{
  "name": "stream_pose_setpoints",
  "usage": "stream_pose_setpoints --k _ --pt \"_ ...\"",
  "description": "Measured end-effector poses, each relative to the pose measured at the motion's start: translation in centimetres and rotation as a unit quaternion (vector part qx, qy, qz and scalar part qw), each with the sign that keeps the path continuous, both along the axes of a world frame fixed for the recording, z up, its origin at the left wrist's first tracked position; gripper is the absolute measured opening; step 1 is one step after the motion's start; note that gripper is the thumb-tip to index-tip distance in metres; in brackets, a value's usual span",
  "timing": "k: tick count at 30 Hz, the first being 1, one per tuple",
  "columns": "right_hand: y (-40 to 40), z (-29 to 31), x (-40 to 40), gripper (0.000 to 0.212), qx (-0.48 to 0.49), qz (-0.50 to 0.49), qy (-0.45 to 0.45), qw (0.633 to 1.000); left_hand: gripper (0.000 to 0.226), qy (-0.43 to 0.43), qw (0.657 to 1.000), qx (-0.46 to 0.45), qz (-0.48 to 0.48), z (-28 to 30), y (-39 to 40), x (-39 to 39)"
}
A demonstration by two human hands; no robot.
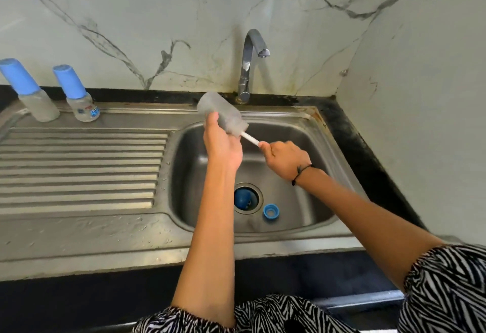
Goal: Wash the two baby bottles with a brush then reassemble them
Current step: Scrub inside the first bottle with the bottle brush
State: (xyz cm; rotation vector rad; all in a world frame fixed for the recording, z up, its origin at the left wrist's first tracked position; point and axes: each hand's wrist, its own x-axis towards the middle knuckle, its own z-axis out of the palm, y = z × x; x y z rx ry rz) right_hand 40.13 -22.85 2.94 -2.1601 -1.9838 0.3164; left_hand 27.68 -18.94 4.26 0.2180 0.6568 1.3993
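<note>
Partly hidden: brush head inside bottle gripped by left hand | handle clasped by right hand | steel sink, marble wall.

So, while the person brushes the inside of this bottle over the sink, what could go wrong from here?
1. The blue ring lies loose in the sink basin beside the drain; rinse water might push it around.
2. The left hand holds the clear bottle tilted while the right hand works the brush handle; a wet bottle could slip out.
</note>
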Motion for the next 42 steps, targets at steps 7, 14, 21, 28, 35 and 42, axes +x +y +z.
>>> stream_pose_setpoints --k 7,14,21,28,35,42 --pt "-2.5 -0.7 -1.9 0.055 -0.03 0.048 0.264 0.963 0.023 -0.13 0.984 0.093 -0.085 -0.7 -0.5 -2.2" --pt "-0.7 0.0 -2.8 0.052 0.004 0.011 -0.037 0.999 0.045 -0.022 1.0 0.013 -0.017 -0.5 1.0 -2.0" --pt "0.0 1.3 -3.1 0.054 0.02 0.001 0.171 0.985 0.056 -0.069 0.992 0.101 -0.025 -0.3 1.5 -2.0" --pt "-1.1 -0.5 -3.3 0.054 -0.039 0.032 0.249 0.967 0.023 -0.129 0.985 0.082 -0.078 -1.2 1.8 -3.1" --pt "0.9 -0.3 -3.7 0.048 0.006 -0.024 0.018 1.0 0.041 0.016 0.997 0.065 -0.043 -1.1 2.5 -3.1" --pt "-1.0 -0.3 -3.0 0.055 -0.1 -0.006 0.406 0.909 0.039 -0.071 0.977 0.173 -0.101 -1.6 2.7 -4.7"
